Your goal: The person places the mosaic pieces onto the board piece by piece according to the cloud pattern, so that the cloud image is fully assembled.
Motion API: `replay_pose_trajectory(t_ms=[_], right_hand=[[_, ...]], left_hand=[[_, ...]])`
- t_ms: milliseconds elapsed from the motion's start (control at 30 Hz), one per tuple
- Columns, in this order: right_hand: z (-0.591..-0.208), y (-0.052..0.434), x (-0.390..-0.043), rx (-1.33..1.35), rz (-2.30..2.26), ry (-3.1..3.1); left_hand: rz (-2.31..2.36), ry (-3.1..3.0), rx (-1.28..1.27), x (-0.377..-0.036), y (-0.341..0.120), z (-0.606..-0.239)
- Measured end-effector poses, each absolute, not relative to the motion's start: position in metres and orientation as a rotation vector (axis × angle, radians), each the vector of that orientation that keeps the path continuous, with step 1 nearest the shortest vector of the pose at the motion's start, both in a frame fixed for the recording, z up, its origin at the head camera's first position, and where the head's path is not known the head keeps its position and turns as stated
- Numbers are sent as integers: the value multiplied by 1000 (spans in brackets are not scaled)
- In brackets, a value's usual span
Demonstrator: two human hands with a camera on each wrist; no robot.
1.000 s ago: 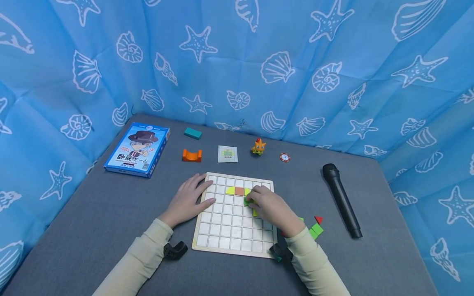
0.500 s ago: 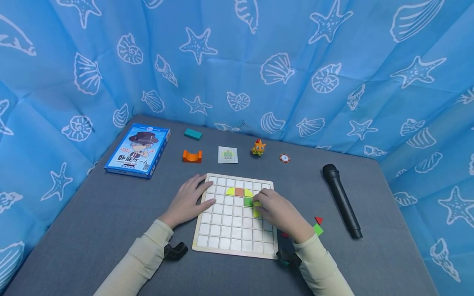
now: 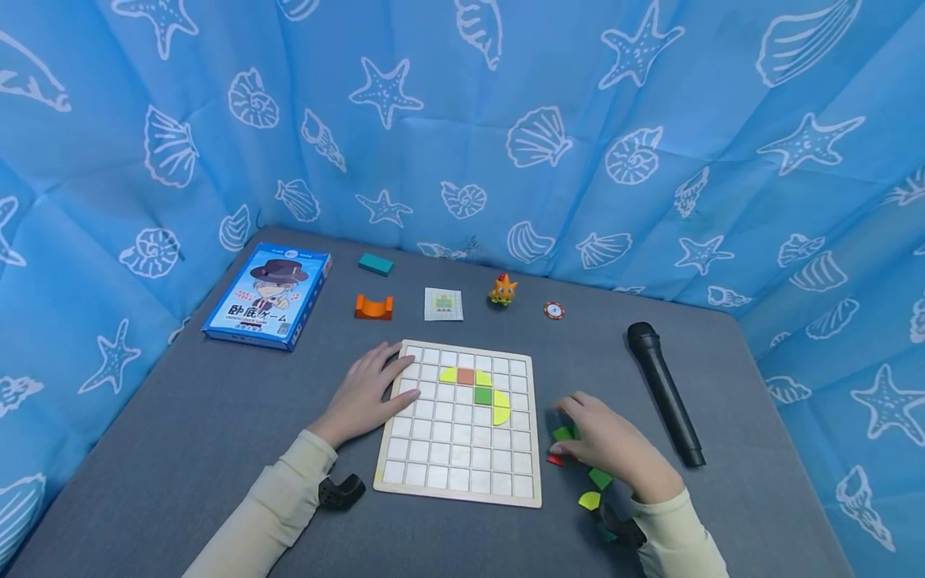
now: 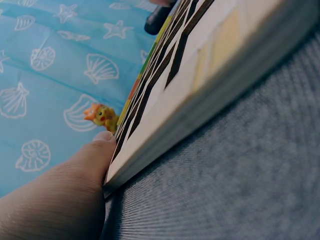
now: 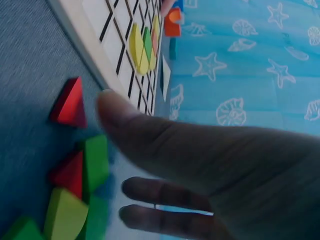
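My left hand (image 3: 364,393) rests with spread fingers on the left edge of a white-squared wooden board (image 3: 441,453); its thumb shows at the rim in the left wrist view. On the board lie yellow rounded pieces (image 3: 501,408), an orange-brown square (image 3: 466,376) and a green square (image 3: 483,396). To the right of the board, my right hand (image 3: 610,437) hovers over loose wooden pieces, thumb and fingers apart with nothing between them. Near its thumb in the right wrist view are a red triangle (image 5: 71,105), a green piece (image 5: 95,162) and a yellow piece (image 5: 65,212).
Behind the board lie a small card with a printed pattern (image 3: 443,304), an orange arch block (image 3: 373,307), a teal block (image 3: 376,264), a toy figure (image 3: 503,290) and a poker chip (image 3: 554,311). A blue game box (image 3: 267,295) is at left, a black microphone (image 3: 665,393) at right.
My right hand has let go of the pieces on the board and moved right to the loose pieces, uncovering the two yellow pieces beside the green square. The left hand stays put.
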State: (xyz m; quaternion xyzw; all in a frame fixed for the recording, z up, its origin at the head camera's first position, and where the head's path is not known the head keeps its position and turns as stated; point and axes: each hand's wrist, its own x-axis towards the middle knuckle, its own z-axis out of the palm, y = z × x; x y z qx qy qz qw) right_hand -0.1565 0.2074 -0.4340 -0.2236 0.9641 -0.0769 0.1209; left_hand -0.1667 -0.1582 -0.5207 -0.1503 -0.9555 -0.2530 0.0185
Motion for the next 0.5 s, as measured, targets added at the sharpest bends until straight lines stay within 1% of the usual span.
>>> replay_pose_trajectory(t_ms=[200, 500], right_hand=[[-438, 216, -156, -585, -255, 2764], [-444, 219, -160, -663, -315, 2798]], left_hand=[[-791, -2963, -470, -167, -159, -521], [-795, -2966, -465, -167, -158, -521]])
